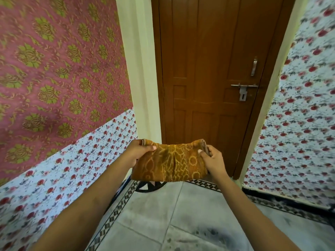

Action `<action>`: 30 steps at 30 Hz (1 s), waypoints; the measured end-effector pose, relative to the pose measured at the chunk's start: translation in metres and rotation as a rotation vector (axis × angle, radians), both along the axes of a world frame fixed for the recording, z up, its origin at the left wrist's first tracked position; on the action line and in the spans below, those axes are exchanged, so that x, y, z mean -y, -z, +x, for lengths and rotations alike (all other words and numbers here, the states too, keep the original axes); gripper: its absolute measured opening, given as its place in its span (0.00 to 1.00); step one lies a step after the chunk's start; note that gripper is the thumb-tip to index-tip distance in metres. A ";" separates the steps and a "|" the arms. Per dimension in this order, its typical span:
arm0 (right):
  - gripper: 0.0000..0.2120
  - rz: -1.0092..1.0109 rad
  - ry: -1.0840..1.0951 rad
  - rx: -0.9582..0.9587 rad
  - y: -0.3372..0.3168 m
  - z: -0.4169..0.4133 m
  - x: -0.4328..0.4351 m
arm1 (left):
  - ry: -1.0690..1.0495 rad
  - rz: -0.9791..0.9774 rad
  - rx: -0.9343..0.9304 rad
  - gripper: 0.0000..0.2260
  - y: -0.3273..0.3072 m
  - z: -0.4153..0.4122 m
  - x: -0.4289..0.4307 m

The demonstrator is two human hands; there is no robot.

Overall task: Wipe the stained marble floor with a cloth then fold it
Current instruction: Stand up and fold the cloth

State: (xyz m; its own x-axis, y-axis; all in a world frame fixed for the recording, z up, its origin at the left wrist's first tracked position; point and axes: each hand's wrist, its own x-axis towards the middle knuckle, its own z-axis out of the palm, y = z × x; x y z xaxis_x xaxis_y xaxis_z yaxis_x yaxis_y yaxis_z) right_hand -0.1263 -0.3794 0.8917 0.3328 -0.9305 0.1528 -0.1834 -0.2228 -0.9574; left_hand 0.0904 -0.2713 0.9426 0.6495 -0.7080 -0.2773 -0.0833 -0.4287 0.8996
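An orange-brown patterned cloth [170, 163] hangs folded over in the air in front of me, held up at chest height. My left hand [137, 151] pinches its upper left corner and my right hand [211, 157] pinches its upper right corner. The cloth's lower edge droops between them. Below lies the grey marble floor [174, 214], with dark smudged stains [212, 234] near the bottom of the view.
A closed brown wooden door [213, 69] with a metal latch [243, 89] stands straight ahead. Pink damask and floral wallpaper [54, 87] covers the left wall, and floral wallpaper [299, 124] the right. A black-and-white patterned border [116, 211] edges the floor.
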 end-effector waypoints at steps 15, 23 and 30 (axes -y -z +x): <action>0.08 0.420 -0.035 0.197 -0.034 0.028 -0.014 | 0.518 -0.250 0.000 0.19 0.003 -0.048 -0.012; 0.17 0.525 -0.072 0.304 -0.038 0.022 -0.015 | 0.429 -0.430 0.476 0.12 0.015 -0.084 -0.006; 0.10 0.516 -0.127 0.280 -0.036 0.008 -0.020 | 0.185 -0.397 0.161 0.02 -0.009 -0.056 0.002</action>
